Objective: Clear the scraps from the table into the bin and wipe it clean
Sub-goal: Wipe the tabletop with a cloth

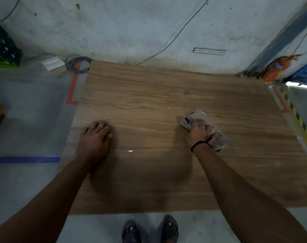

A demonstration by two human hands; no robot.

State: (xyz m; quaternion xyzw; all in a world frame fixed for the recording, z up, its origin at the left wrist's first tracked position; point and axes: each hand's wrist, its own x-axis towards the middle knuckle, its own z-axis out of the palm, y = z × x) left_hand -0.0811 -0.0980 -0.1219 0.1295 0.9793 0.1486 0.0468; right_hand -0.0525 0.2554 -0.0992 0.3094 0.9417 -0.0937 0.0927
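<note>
A wooden table fills the middle of the head view. My right hand grips a crumpled grey-brown cloth and presses it on the table's right half. My left hand rests flat on the table near its left edge, fingers together, holding nothing. Two small bright specks lie on the wood, one speck between my hands and another speck farther back. No bin is in view.
A coiled grey cable and a white box lie on the floor beyond the table's far left corner. A black crate stands at far left. A red fire extinguisher leans at the far right corner. My sandalled feet stand at the near edge.
</note>
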